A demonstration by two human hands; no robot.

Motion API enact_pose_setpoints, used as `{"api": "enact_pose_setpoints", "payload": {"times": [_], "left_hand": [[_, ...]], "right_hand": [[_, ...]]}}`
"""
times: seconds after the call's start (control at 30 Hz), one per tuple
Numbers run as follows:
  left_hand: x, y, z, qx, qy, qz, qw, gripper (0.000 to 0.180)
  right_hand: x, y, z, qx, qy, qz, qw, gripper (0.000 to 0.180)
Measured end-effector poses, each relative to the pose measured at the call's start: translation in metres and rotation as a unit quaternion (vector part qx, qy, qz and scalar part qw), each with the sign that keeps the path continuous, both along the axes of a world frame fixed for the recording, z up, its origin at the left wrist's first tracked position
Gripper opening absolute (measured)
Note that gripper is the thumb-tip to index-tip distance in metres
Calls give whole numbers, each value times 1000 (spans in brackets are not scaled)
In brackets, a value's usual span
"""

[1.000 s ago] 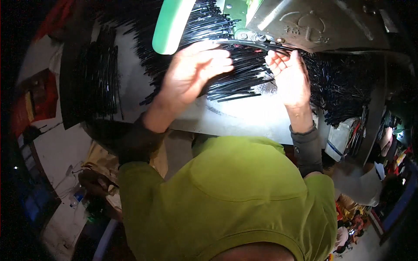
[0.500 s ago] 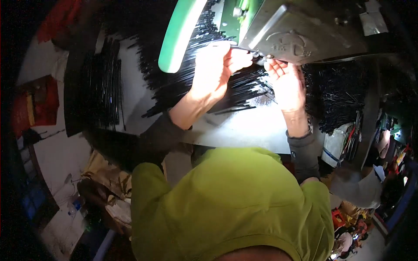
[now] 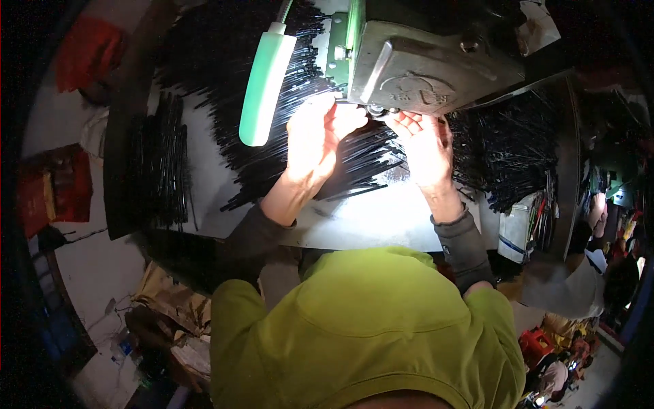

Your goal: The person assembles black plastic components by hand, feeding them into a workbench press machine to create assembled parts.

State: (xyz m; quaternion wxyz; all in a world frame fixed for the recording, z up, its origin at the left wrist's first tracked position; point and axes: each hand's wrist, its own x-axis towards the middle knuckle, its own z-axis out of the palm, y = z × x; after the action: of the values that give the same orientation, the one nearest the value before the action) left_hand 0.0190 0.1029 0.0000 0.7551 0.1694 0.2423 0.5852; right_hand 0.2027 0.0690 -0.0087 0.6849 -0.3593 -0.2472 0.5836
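Both my hands are raised at the lower edge of a dark metal machine head [image 3: 415, 78], around a small round metal fitting [image 3: 376, 110]. My left hand [image 3: 315, 140] is closed in a pinch left of the fitting, on what looks like a thin black rod that runs toward it. My right hand [image 3: 428, 148] is to the right of the fitting, fingers bent together beneath the machine's edge; what they hold is hidden by glare and the fingers. Under and behind my hands lies a large spread of thin black rods [image 3: 238, 129].
A lit green lamp [image 3: 266, 92] hangs left of the machine. Separate stacks of black rods lie at the left [image 3: 158, 163] and right [image 3: 507, 153] of the pale tabletop [image 3: 368, 221]. A white container [image 3: 518, 228] stands at the right. Brown sacking [image 3: 174, 296] lies below left.
My view has shifted, so the machine, lamp and hands appear lower and further left. My hands stay at the same fitting, the right fingers slightly more bent together.
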Motion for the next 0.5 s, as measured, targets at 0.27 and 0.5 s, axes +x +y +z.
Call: {"api": "enact_pose_setpoints", "payload": {"times": [0.27, 0.5], "left_hand": [[1, -7, -3, 27, -16, 27, 999, 13], [7, -11, -6, 106, 41, 54, 992, 14]], "right_hand": [[-5, -3, 3, 25, 16, -17, 999, 19], [1, 0, -2, 43, 24, -6, 999, 19]]}}
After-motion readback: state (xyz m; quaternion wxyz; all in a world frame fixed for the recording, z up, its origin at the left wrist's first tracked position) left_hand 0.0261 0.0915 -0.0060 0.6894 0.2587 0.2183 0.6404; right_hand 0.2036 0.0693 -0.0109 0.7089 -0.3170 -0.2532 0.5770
